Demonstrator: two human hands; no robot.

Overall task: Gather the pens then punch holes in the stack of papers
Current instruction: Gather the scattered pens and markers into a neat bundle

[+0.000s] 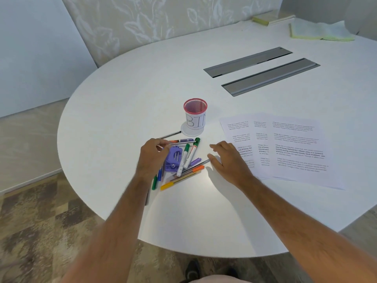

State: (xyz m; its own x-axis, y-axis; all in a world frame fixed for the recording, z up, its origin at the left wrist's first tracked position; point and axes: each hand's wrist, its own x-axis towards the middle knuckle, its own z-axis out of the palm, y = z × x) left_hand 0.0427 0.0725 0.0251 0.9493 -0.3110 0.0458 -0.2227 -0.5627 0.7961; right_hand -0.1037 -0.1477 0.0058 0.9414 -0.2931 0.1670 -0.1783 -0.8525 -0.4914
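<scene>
Several pens and markers (184,158) lie scattered in a pile on the white table (204,211), around a purple hole punch (173,159). My left hand (152,156) hovers over the pile's left side and pinches a thin dark pen (170,135) between fingertips. To the right of the pile, my right hand (226,158) lies flat with straight fingers near the pen tips, holding nothing. A red mesh cup (195,116) labelled BIN stands just behind the pens. Three printed sheets (293,148) lie fanned out at the right, partly under my right wrist.
Two grey cable hatches (269,74) are set into the table farther back. Open books with yellow-green covers (320,31) lie at the far right edge. The table's rounded edge runs close on the left and front, with patterned carpet (40,221) below.
</scene>
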